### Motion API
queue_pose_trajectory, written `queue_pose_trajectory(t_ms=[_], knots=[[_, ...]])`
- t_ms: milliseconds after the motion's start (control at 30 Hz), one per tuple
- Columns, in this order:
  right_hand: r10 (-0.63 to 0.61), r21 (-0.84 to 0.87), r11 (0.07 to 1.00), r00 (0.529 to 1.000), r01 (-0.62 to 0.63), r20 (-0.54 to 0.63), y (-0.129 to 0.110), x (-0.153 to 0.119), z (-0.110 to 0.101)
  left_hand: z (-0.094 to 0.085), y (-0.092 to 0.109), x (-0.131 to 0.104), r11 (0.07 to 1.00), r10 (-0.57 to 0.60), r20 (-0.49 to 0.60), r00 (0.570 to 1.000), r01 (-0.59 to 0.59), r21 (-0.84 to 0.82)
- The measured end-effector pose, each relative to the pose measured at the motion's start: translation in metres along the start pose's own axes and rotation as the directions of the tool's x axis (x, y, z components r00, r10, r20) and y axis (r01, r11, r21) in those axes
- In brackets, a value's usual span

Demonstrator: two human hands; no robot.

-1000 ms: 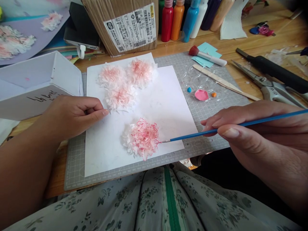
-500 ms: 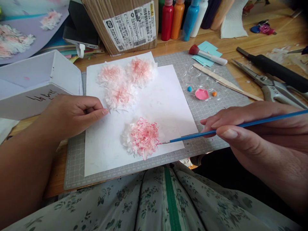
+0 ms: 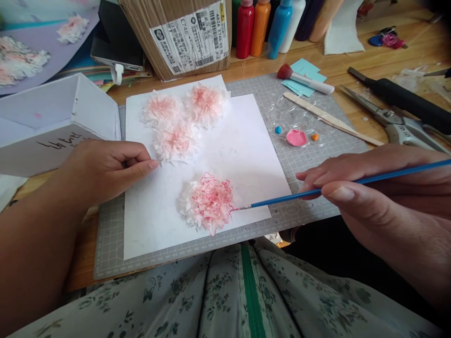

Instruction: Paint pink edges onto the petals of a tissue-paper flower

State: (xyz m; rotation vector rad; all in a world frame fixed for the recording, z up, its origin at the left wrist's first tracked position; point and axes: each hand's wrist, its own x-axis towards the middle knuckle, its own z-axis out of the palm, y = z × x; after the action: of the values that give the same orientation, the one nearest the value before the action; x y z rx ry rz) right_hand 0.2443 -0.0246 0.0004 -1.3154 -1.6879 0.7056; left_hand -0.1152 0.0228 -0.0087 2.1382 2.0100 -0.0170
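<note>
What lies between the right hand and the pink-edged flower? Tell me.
In the head view, the front of the blue paintbrush spans from the right hand toward the pink-edged flower, over white paper and grey cutting mat.

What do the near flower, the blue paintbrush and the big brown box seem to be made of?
Near flower: probably tissue or thin paper, matte, judging by its crinkled, ragged layers.
Blue paintbrush: smooth blue handle, painted wood or plastic, I can't tell which; the silvery collar looks like metal.
Big brown box: most likely cardboard, from its dull brown faces and square folded edges.
</note>
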Motion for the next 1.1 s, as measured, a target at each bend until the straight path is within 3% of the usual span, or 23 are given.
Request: queue_pose_trajectory(t_ms=[367, 800, 1100], knots=[[-0.008, -0.008, 1.000, 1.000, 0.008, 0.024, -0.0039, 0.0014, -0.0005, 0.0013, 0.0011, 0.0025, 1.000, -0.007, 0.017, 1.000, 0.007, 0.010], [0.029, -0.017, 0.999, 0.997, -0.030, -0.067, -0.0016, -0.0025, -0.0003, 0.0016, -0.0012, 0.0021, 1.000, -0.016, 0.014, 1.000, 0.016, 0.014], [-0.010, -0.027, 1.000, 1.000, 0.010, -0.005, -0.0022, 0.0000, -0.0004, 0.0002, 0.0011, 0.0021, 1.000, -0.013, 0.016, 1.000, 0.013, 0.005]])
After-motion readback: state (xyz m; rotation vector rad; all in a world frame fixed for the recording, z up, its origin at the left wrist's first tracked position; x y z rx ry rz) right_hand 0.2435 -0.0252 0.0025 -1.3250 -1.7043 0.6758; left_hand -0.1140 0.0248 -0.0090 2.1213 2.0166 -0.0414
